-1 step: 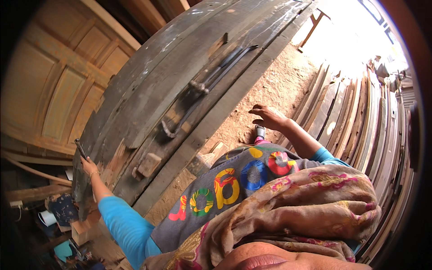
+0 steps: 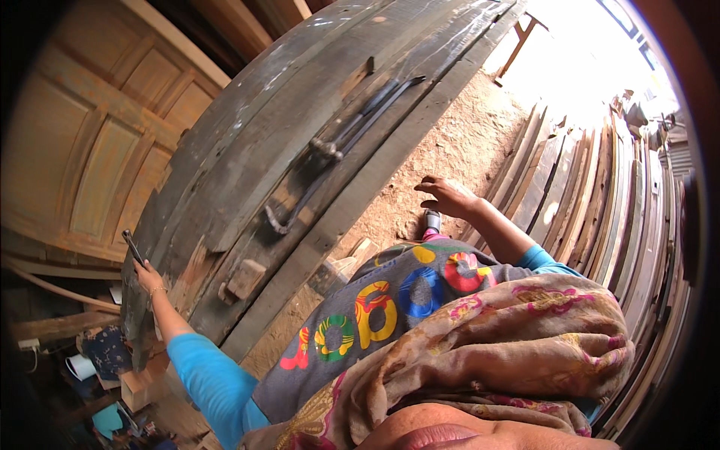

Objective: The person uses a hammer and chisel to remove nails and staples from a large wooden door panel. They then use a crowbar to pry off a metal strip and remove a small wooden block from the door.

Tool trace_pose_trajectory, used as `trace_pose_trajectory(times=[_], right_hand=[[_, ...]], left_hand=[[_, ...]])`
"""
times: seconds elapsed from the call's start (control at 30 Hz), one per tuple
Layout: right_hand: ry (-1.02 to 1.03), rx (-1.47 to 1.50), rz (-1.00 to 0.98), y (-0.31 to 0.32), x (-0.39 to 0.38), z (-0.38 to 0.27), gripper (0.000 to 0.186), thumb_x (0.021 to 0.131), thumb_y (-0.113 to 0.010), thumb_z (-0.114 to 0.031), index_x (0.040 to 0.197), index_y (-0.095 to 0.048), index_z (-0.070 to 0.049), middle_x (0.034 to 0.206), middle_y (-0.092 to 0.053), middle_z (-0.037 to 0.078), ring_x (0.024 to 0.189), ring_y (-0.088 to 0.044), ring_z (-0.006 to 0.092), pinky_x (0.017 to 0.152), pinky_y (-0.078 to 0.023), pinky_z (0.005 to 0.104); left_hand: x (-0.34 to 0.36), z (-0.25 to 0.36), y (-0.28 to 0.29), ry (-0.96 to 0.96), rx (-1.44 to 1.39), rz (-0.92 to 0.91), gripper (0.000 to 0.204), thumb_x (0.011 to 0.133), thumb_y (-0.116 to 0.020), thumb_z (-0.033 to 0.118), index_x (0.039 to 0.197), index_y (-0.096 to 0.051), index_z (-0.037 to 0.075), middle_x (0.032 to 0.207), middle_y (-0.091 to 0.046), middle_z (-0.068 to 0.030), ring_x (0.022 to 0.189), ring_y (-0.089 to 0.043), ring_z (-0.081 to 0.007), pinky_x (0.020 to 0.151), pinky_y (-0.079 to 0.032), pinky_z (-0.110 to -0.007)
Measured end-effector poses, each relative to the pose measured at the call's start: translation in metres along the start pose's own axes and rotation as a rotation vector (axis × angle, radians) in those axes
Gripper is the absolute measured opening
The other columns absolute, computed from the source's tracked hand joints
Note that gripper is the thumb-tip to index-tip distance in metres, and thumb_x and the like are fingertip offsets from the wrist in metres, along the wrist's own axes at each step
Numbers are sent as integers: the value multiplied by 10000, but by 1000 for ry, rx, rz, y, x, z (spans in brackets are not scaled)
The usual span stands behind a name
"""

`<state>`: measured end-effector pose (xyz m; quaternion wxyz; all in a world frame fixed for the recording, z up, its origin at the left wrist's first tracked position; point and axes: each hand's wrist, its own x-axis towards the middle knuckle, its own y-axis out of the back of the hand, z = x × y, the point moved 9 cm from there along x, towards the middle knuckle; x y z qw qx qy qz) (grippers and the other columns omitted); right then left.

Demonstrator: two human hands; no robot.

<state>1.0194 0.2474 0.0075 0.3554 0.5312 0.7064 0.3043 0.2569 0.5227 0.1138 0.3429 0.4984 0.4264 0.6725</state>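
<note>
At the near left end of the workbench, my left hand is closed around a slim dark rod-like tool that points up and away. Its exact kind cannot be made out. My right hand hangs over the ground beside the bench, fingers apart and bent, with nothing in them. Between the two hands, on the bench top, lies a pry bar with a hooked near end. A hammer rests against it. Closer to my left arm sits a small wooden block.
Panelled wooden doors stand beyond the bench on the left. Long planks are stacked along the right side. Offcuts and a white container lie at lower left. Bare earth runs between bench and planks.
</note>
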Motion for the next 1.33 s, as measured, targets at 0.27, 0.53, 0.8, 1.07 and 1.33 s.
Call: trace_pose_trajectory(times=[0.27,0.53,0.8,1.07,1.33], right_hand=[[-57,34,-180,7,-21,88,462,799,-659,-296,1217,-563,-126,1066,-580,140,984,-583,334,827,-477,432],[-249,69,-28,88,-67,214,474,806,-642,-309,1224,-553,-104,1092,-602,169,1022,-583,339,861,-473,420],[-1005,53,193,107,-271,377,459,786,-681,-307,1184,-579,-101,1093,-599,157,1055,-568,317,882,-472,420],[-1608,455,98,-19,-397,331,524,756,-714,-379,1175,-588,-92,1181,-589,172,1107,-556,325,924,-456,420],[-1740,657,410,-233,-419,350,673,760,-698,-442,1252,-524,-17,1238,-536,244,1185,-506,352,979,-418,430]], left_hand=[[-145,419,34,-469,-698,-328,509,917,-564,270,1272,-462,-80,1270,-523,-234,1185,-505,-296,1004,-369,-371],[-267,825,-79,-847,-703,-526,500,827,-642,261,1237,-522,2,1100,-593,-250,1050,-555,-391,918,-431,-426],[-258,1005,-209,-1016,-70,-545,492,842,-610,313,1249,-513,53,1142,-579,-231,1099,-537,-380,933,-423,-466],[-221,1071,-228,-831,300,-601,669,846,-585,296,1428,-293,140,1486,-147,-244,1376,-87,-457,1082,-205,-552],[-326,1175,-189,-1139,90,-722,822,807,-581,544,1466,-213,219,1529,32,-190,1399,88,-401,1107,-104,-567]])
